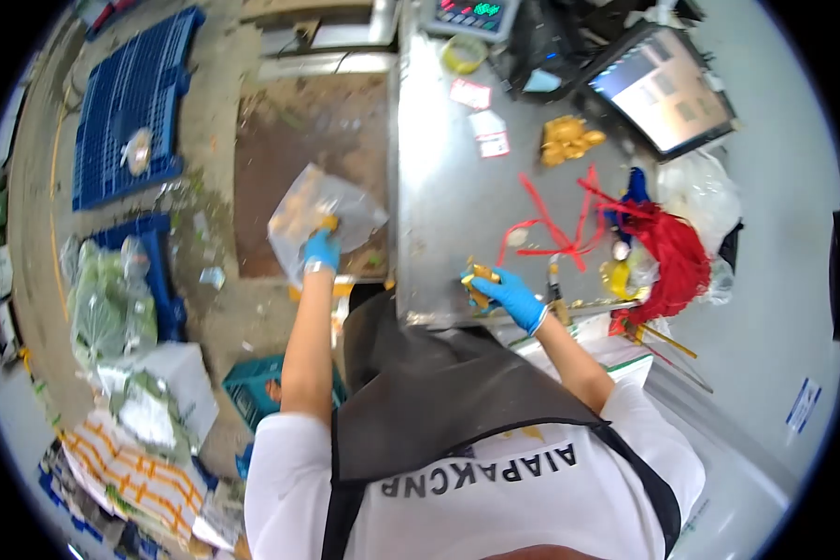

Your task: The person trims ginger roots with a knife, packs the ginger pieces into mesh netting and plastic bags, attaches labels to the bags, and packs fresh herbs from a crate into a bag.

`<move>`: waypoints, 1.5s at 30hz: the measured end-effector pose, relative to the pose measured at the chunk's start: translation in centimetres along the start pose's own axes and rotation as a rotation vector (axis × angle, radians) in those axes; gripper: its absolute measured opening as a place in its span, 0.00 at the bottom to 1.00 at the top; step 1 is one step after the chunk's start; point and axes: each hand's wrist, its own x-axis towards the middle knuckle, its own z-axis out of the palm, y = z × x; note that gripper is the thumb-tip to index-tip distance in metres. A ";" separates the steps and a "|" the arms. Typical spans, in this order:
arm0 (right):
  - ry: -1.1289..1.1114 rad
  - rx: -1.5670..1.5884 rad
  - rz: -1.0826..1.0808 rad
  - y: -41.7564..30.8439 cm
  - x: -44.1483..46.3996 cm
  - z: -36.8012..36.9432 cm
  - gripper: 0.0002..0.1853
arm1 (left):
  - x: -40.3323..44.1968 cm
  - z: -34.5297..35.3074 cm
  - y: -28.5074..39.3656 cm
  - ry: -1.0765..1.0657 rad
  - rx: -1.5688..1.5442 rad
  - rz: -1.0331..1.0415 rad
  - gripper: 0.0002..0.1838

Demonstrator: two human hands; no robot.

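Note:
My left hand point(322, 250), in a blue glove, grips the gathered part of a clear plastic bag point(299, 207) with yellowish pieces inside. The bag is over a brown, stained platform left of the metal table point(448, 215). My right hand point(513, 297), also in a blue glove, is closed around a yellow and dark object point(479, 280) at the table's near edge. Red ribbon strips point(569, 229) lie on the table beyond that hand. A tan, lumpy bundle point(569, 140) rests farther back.
A scale point(471, 14), a tape roll point(464, 54) and a monitor point(663, 89) stand toward the back. Red netting point(672, 261) hangs at the table's right edge. Blue pallets point(131, 112) and bagged greens point(112, 299) are at the left, a teal crate point(252, 387) below.

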 end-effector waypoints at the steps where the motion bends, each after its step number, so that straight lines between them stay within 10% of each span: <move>1: 0.085 0.036 -0.035 1.4 -0.1 -1.8 0.22 | -1.0 1.4 -0.5 -0.125 -0.831 -0.206 0.18; 2: 0.216 -0.022 -0.061 2.7 -0.3 -3.6 0.23 | -2.0 3.0 -1.2 -0.070 -1.629 -0.521 0.17; 10: 1.042 -0.614 -0.320 10.5 -3.6 -15.4 0.23 | -15.0 -3.0 1.0 0.385 -1.005 -0.454 0.18; 16: 1.193 -0.728 -0.184 12.1 -4.1 -19.9 0.31 | -12.1 -3.9 3.6 0.419 -0.919 -1.021 0.34; 20: 1.211 -0.874 -0.164 9.6 -5.6 -18.8 0.43 | -6.7 0.6 0.5 0.195 -1.380 -0.771 0.35; 23: 1.141 -0.849 -0.441 8.7 -5.5 -17.3 0.39 | -2.3 0.4 -1.0 0.448 -1.608 -0.692 0.20; 25: 1.027 -0.727 -0.545 7.1 -5.0 -16.1 0.35 | -0.4 -2.4 -1.7 0.560 -1.574 -0.136 0.10; 27: 0.783 -0.445 -0.488 3.7 -5.1 -13.2 0.28 | -1.8 -9.1 2.1 0.315 -1.792 -0.027 0.08; 31: 0.417 -0.273 -0.641 -2.8 -2.9 -6.5 0.24 | -8.7 -19.8 12.0 0.092 -1.254 0.101 0.12; 37: 0.339 -0.561 -0.979 -13.0 0.8 4.7 0.66 | -17.6 -27.3 23.0 -0.210 -1.183 0.242 0.21; 43: 0.620 -0.376 -0.745 -11.7 1.2 -1.2 0.15 | -19.7 -28.3 21.9 -0.460 -1.566 0.444 0.36; 45: 0.480 -0.469 -0.579 -11.6 -3.5 -3.7 0.12 | -19.5 -26.9 23.1 -0.371 -1.472 0.343 0.35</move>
